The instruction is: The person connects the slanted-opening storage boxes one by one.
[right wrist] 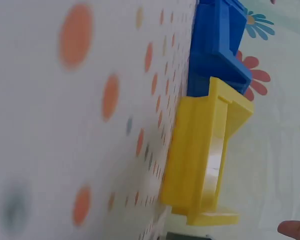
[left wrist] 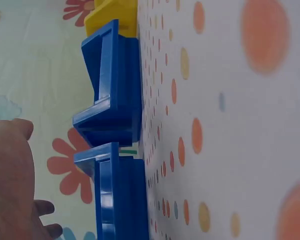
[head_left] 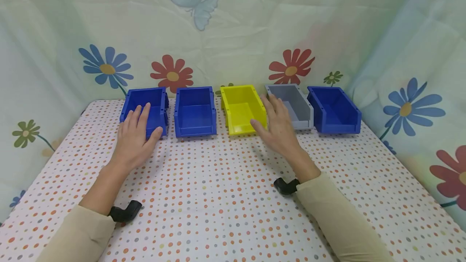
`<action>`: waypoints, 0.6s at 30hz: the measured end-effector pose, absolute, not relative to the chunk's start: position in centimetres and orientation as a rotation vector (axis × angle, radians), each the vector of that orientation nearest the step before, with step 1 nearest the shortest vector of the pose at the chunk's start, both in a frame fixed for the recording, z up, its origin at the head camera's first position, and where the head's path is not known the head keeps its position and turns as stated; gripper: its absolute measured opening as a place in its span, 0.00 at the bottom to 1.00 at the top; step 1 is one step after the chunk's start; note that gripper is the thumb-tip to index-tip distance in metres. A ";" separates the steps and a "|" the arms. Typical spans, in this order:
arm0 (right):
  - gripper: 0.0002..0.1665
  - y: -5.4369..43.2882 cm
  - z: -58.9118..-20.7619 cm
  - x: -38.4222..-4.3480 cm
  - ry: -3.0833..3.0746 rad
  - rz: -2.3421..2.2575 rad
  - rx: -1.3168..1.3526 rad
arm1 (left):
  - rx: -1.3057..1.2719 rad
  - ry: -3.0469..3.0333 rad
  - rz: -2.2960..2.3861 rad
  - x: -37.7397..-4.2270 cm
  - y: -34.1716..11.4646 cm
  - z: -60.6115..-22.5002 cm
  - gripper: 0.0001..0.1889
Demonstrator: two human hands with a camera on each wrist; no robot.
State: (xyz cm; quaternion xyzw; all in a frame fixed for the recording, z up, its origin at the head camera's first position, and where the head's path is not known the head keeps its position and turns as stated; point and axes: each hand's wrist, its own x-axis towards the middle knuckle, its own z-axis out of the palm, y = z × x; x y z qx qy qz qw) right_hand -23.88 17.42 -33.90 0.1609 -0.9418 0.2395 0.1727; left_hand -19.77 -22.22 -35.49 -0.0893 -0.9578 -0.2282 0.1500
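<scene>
Both empty, the left hand [head_left: 134,140] partly hides a blue bin [head_left: 154,98], the right hand [head_left: 279,130] a gray bin [head_left: 297,108] beside a yellow bin [head_left: 242,110]

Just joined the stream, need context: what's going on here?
A person holds both bare hands above a row of five open-front plastic bins on a dotted tablecloth. The left hand hovers over the leftmost blue bin; the right hand is over the area where the yellow bin and gray bin adjoin. Neither hand grips anything, and the wrist views show both raised clear of the bins.
</scene>
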 end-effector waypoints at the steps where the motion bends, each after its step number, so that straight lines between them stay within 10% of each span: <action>1: 0.47 17.3 -33.9 -23.9 -2.676 0.706 0.451 | -0.250 -2.753 -0.661 -19.8 -22.4 -35.5 0.42; 18: 0.41 14.2 -34.1 -24.2 -2.577 0.825 0.414 | 0.121 -2.714 -0.780 -20.3 -24.5 -36.6 0.44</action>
